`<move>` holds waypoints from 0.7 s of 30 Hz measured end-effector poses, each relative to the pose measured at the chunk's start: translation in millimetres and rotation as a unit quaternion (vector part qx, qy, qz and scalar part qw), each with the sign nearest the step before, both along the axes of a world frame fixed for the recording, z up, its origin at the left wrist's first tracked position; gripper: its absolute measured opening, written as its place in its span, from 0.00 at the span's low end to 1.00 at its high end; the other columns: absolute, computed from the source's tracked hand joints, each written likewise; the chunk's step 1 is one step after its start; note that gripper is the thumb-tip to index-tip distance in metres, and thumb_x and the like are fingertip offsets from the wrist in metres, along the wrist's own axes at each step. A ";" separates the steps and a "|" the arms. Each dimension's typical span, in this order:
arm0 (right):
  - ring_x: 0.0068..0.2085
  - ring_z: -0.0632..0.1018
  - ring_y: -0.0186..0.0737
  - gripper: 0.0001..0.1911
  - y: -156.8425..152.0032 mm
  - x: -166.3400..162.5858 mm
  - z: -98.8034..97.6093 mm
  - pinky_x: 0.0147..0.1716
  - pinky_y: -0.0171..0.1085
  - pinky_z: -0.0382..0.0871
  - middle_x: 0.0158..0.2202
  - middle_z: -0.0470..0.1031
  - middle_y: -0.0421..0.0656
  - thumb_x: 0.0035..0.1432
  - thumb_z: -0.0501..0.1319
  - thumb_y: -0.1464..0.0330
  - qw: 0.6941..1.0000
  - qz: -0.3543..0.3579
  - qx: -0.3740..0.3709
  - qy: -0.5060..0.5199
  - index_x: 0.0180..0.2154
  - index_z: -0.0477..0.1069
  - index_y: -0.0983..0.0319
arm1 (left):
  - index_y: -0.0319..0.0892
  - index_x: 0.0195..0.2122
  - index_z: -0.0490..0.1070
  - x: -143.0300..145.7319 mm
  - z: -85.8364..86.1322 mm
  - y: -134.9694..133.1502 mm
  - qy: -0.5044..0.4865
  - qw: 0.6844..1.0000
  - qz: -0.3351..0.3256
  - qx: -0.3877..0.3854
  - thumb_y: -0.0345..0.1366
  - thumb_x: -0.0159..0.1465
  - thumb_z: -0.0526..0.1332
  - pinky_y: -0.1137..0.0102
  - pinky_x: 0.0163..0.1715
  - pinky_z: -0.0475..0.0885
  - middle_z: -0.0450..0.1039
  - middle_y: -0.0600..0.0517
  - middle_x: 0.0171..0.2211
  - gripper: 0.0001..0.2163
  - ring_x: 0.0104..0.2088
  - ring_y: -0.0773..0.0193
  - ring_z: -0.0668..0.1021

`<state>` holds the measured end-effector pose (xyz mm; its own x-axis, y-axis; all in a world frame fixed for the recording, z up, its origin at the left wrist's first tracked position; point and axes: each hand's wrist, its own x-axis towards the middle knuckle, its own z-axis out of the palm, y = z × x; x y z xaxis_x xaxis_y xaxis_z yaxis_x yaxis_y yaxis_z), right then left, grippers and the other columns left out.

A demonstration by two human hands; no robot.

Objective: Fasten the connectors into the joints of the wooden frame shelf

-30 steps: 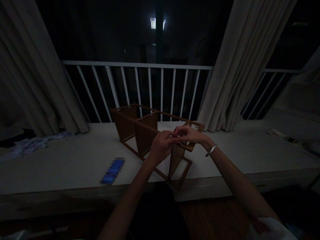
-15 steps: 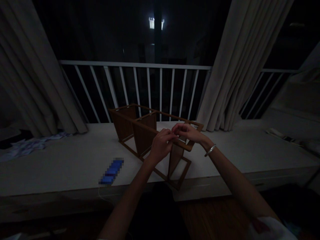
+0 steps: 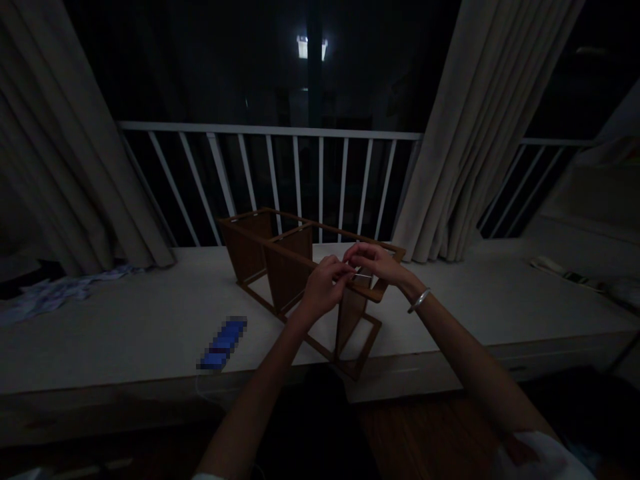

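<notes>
A brown wooden shelf frame (image 3: 290, 267) with several panels lies on its side on the pale ledge. Over its right end my left hand (image 3: 325, 287) is closed in a pinch. A thin silvery metal rod (image 3: 364, 275) sticks out to the right from its fingertips; its exact kind is too small and dark to tell. My right hand (image 3: 375, 262), with a bracelet at the wrist, curls above the rod, thumb and fingers pinched together against the left fingertips. Whatever lies between the right fingers is hidden.
The pale ledge (image 3: 150, 300) runs along the window under a white railing (image 3: 270, 130). A blurred-out blue object (image 3: 223, 343) with a cable lies left of the frame. Curtains (image 3: 450, 167) hang on both sides. Cloth (image 3: 65, 290) lies at the far left.
The silvery rod shows more plainly beneath my right hand now. Both hands have shifted only slightly, and the wooden frame stays in place.
</notes>
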<state>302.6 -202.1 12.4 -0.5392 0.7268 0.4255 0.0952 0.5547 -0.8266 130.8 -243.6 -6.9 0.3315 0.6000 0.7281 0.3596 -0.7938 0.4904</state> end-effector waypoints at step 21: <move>0.37 0.70 0.36 0.11 -7.4 0.7 5.2 0.39 0.37 0.63 0.35 0.69 0.43 0.48 0.60 0.66 0.999 0.035 0.010 -0.013 0.34 0.67 0.64 | 0.35 0.28 0.72 -1.4 0.4 13.9 -0.129 0.960 -0.079 -0.236 0.41 0.49 0.61 0.73 0.27 0.65 0.73 0.50 0.26 0.13 0.27 0.68 0.72</move>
<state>303.3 -209.5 17.7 -0.5996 0.6788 0.4240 0.0773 0.5764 -0.8135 129.4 -229.8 -6.5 0.2906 0.8406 0.4571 0.0709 -0.4954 0.8658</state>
